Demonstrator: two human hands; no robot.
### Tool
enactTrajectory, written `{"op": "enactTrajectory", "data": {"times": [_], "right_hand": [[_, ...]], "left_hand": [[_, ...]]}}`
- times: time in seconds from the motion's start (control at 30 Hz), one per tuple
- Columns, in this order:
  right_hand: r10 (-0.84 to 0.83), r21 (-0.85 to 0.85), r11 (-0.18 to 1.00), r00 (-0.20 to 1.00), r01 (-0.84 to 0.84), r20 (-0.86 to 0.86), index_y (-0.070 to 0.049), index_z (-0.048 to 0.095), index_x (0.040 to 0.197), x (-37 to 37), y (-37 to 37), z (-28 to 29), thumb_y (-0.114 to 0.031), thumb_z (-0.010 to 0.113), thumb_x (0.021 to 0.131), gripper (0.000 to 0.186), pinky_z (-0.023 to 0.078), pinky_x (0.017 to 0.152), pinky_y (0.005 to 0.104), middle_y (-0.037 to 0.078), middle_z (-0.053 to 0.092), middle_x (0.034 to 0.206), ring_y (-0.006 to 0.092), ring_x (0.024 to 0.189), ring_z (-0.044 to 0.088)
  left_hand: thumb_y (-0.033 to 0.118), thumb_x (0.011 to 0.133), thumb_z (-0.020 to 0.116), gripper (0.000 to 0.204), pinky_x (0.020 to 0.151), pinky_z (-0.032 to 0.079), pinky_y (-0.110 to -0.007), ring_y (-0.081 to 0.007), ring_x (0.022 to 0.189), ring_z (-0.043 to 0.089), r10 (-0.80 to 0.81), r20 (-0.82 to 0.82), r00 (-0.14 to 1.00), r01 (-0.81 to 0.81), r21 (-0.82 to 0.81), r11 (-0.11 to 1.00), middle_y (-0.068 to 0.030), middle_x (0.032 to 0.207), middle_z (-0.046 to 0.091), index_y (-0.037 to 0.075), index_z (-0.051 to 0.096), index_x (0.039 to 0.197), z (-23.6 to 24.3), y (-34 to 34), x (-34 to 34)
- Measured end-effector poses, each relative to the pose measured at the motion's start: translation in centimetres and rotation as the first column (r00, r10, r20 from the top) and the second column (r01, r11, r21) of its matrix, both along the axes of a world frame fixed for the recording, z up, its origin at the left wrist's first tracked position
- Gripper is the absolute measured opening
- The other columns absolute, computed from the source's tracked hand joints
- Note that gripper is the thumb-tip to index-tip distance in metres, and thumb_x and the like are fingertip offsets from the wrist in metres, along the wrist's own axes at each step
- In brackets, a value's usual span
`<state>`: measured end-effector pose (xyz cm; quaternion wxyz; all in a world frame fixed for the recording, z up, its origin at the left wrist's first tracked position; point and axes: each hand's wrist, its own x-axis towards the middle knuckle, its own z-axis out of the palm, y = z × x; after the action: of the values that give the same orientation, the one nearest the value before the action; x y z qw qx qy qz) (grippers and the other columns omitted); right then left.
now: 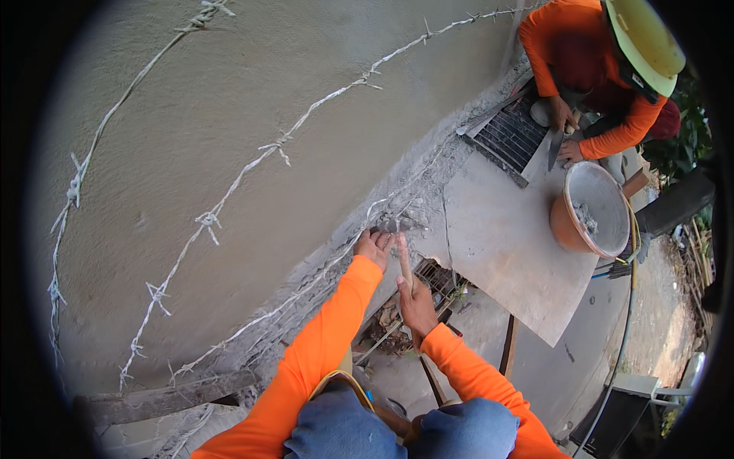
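My right hand [418, 307] is wrapped round the pale wooden handle [404, 260] of a tool. The tool's grey metal head [394, 226] rests at the rough mortar along the foot of the wall [252, 115]; its exact kind is hard to tell. Just left of the head, my left hand [373, 247] has its fingers curled in against the mortar edge. Whatever those fingers hold, if anything, is hidden. A strand of barbed wire [329, 269] passes close by my left hand. Grey rubble [417, 210] lies around the tool head.
At the upper right, a co-worker in a yellow helmet [650, 46] holds a trowel [556, 149] beside a dark grate [514, 131]. An orange bucket [569, 222] with some mortar inside stands on a grey board [508, 249]. Barbed wire [229, 195] crosses before the wall. Below my hands, a gap shows rusty mesh [436, 279].
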<state>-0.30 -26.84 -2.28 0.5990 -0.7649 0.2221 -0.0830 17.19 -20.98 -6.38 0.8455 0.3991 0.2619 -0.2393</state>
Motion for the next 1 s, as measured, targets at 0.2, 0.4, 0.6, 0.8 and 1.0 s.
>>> {"op": "enactTrajectory", "data": {"times": [0.2, 0.4, 0.6, 0.8, 1.0], "right_hand": [[-0.094, 0.18, 0.98, 0.994, 0.083, 0.056, -0.002, 0.055, 0.096, 0.6, -1.0, -0.7, -0.042, 0.047, 0.109, 0.043, 0.04, 0.055, 0.032, 0.002, 0.05, 0.066, 0.0124, 0.058, 0.045], [0.048, 0.1, 0.995, 0.983, -0.03, -0.175, 0.002, 0.062, 0.106, -2.3, -2.6, 1.6, -0.044, 0.051, 0.106, 0.047, 0.052, 0.063, 0.0368, 0.01, 0.061, 0.074, 0.0198, 0.062, 0.065], [-0.063, 0.34, 0.934, 0.988, 0.107, -0.139, -0.001, 0.059, 0.103, -3.6, -2.9, 2.8, -0.045, 0.051, 0.106, 0.045, 0.048, 0.057, 0.0329, 0.005, 0.059, 0.073, 0.0134, 0.06, 0.059], [-0.219, 0.306, 0.933, 0.974, 0.192, 0.055, -0.008, 0.05, 0.09, -1.7, -1.1, 1.7, -0.048, 0.047, 0.108, 0.044, 0.036, 0.047, 0.0269, -0.002, 0.043, 0.061, 0.008, 0.051, 0.042], [-0.143, 0.171, 0.974, 0.989, 0.147, -0.034, 0.002, 0.061, 0.115, -0.2, -2.1, 0.2, -0.046, 0.049, 0.107, 0.05, 0.048, 0.058, 0.0351, 0.007, 0.054, 0.068, 0.0158, 0.06, 0.056]], "left_hand": [[0.027, 0.113, 0.024, 0.056, 0.118, 0.04, -0.042, -0.0304, 0.124, 0.064, -0.028, 0.014, 1.0, 0.029, -0.081, 0.996, -0.02, 0.147, 0.052, 0.004, 0.008, 0.161, -0.4, 0.4, 0.6], [0.026, 0.111, 0.036, 0.057, 0.11, 0.049, -0.046, -0.0347, 0.121, 0.063, -0.246, -0.168, 0.955, 0.268, 0.124, 0.955, -0.0278, 0.144, 0.048, -0.002, 0.017, 0.158, 1.6, -0.1, -4.3], [0.026, 0.111, 0.038, 0.057, 0.111, 0.049, -0.043, -0.0346, 0.119, 0.064, -0.314, -0.062, 0.947, 0.317, 0.042, 0.947, -0.0295, 0.148, 0.041, -0.007, 0.021, 0.154, 2.4, -1.6, -4.2], [0.027, 0.112, 0.033, 0.065, 0.113, 0.046, -0.042, -0.0324, 0.127, 0.062, -0.302, -0.066, 0.951, 0.295, -0.091, 0.951, -0.0236, 0.165, 0.022, -0.004, 0.003, 0.161, -0.1, -0.8, 0.4], [0.028, 0.112, 0.032, 0.063, 0.112, 0.047, -0.046, -0.0329, 0.128, 0.061, -0.166, -0.054, 0.985, 0.162, -0.062, 0.985, -0.0216, 0.164, 0.026, 0.007, 0.003, 0.164, -1.6, -1.7, 0.7]]}}
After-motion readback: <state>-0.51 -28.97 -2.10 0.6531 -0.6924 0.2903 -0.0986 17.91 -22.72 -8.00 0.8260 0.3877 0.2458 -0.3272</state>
